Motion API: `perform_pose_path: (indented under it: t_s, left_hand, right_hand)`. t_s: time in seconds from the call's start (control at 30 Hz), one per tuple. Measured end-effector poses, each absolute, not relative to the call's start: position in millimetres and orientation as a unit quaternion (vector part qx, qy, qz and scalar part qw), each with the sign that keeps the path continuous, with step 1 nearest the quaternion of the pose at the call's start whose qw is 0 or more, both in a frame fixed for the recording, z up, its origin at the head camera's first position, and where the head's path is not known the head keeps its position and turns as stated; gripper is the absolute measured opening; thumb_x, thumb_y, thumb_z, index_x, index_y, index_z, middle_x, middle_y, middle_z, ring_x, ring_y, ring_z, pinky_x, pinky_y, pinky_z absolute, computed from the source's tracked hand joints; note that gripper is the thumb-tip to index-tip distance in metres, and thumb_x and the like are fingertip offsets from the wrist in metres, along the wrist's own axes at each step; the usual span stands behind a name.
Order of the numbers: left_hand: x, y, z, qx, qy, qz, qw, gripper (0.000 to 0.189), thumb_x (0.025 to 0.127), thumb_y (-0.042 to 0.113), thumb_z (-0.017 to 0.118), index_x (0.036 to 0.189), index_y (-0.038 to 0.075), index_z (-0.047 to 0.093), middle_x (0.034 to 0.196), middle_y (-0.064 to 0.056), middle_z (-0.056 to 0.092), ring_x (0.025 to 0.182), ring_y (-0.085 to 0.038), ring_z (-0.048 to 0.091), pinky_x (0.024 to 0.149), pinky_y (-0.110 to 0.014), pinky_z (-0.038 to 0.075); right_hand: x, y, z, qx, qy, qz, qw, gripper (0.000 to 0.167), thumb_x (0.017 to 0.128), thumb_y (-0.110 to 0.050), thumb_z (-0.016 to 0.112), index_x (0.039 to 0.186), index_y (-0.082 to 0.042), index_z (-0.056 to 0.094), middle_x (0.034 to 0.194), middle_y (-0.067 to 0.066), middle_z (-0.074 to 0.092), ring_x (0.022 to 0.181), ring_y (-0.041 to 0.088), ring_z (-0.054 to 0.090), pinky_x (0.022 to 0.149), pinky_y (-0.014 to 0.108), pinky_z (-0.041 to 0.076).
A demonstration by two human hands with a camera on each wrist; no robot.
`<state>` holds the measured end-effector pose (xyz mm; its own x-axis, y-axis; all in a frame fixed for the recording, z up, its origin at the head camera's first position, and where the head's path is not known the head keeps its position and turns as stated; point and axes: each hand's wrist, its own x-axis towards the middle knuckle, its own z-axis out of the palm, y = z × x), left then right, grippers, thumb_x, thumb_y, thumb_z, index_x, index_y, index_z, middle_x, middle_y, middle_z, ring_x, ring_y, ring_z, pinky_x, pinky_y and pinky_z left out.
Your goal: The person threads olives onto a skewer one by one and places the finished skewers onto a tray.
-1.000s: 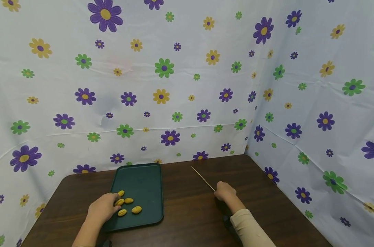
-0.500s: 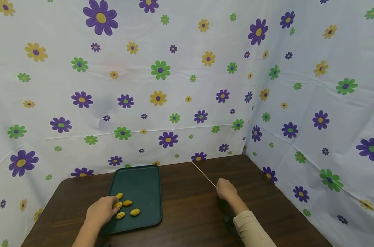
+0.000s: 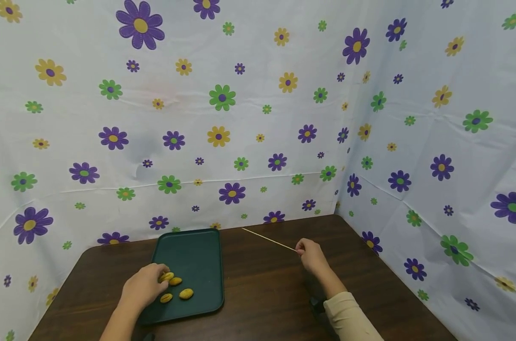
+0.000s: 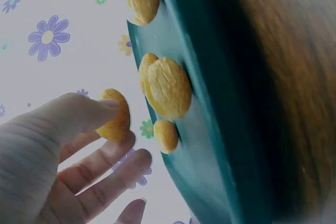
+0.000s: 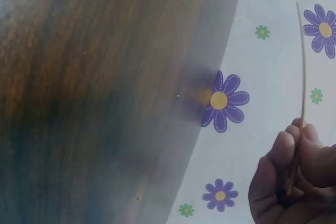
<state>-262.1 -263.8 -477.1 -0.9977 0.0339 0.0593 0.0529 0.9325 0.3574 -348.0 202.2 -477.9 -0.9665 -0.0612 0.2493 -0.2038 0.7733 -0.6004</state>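
On the left, my left hand [image 3: 142,285] is over the near-left part of a dark green tray [image 3: 198,248]. Its thumb and fingers pinch a small yellow oval fruit with a wrinkled skin [image 4: 119,121], raised off the tray in the left wrist view. Several similar yellow fruits [image 3: 186,294] lie on the tray close by; in the left wrist view a larger one [image 4: 170,88] partly covers another. To the right of the tray, my right hand [image 3: 313,256] pinches a thin wooden skewer [image 3: 268,239] near one end. The skewer's free end points left and away, toward the back edge.
The dark brown wooden table [image 3: 258,293] carries the tray on its left side. A white flowered curtain [image 3: 258,109] hangs right behind the table, with another stretch along the right side.
My left hand has taken hold of a fruit and shifted slightly up. My right hand has turned, swinging the skewer's free end to the left toward the tray.
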Motion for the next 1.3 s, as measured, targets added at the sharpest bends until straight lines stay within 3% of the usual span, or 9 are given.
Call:
perform_pose_path:
  t_s: [0.43, 1.3]
  left_hand:
    - [-270, -251, -471, -0.063, -0.964, -0.252, 0.058, 0.021, 0.089, 0.013, 0.077, 0.11, 0.013, 0.074, 0.094, 0.0, 0.065, 0.086, -0.02, 0.064, 0.07, -0.044, 0.056]
    - [-271, -234, -478, -0.09, -0.948, -0.294, 0.078, 0.02, 0.087, 0.011, 0.08, 0.106, 0.015, 0.076, 0.092, 0.003, 0.062, 0.084, -0.013, 0.061, 0.073, -0.037, 0.053]
  right_hand:
    - [-345, 194, -469, 0.106, -0.926, 0.317, 0.176, 0.015, 0.091, 0.008, 0.068, 0.086, -0.007, 0.068, 0.086, 0.004, 0.065, 0.079, 0.02, 0.059, 0.075, 0.042, 0.052]
    - [-341, 175, -476, 0.151, -0.923, 0.303, 0.184, 0.024, 0.088, 0.013, 0.068, 0.082, -0.011, 0.067, 0.084, 0.001, 0.063, 0.077, 0.016, 0.057, 0.071, 0.037, 0.052]
